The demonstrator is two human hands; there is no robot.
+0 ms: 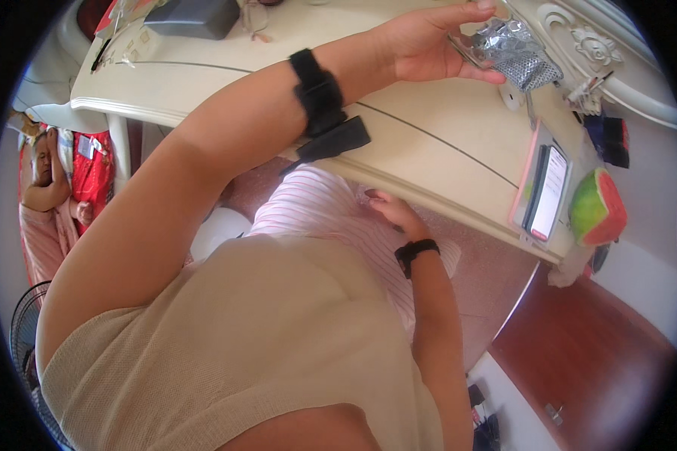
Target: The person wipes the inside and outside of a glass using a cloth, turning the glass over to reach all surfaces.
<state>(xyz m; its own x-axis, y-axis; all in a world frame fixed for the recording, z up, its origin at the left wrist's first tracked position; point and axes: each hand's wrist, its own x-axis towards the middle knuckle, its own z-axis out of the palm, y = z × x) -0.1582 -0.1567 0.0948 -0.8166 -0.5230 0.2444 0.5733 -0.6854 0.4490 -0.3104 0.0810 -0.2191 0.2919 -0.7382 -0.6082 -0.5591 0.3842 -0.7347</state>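
Note:
My left hand [429, 48] is stretched across a cream table [429, 127], at its far right. Its thumb and fingers are around a crumpled silvery mesh pouch [522, 53], which has a thin metal rim beside the palm; the fingers behind the pouch are hidden. My right hand [398, 213] is below the table's front edge, over my striped clothing [316, 200], and nothing shows in it. A black strap with a dark block [324, 104] is on my left wrist, and another black strap [417, 253] is on the right.
A lit phone [547, 191] leans in a pink-edged holder at the table's right end, beside a cut watermelon [598, 208]. A dark grey case [193, 18] lies at the back left. Left, a person [48, 208] lies on red bedding near a fan [25, 315].

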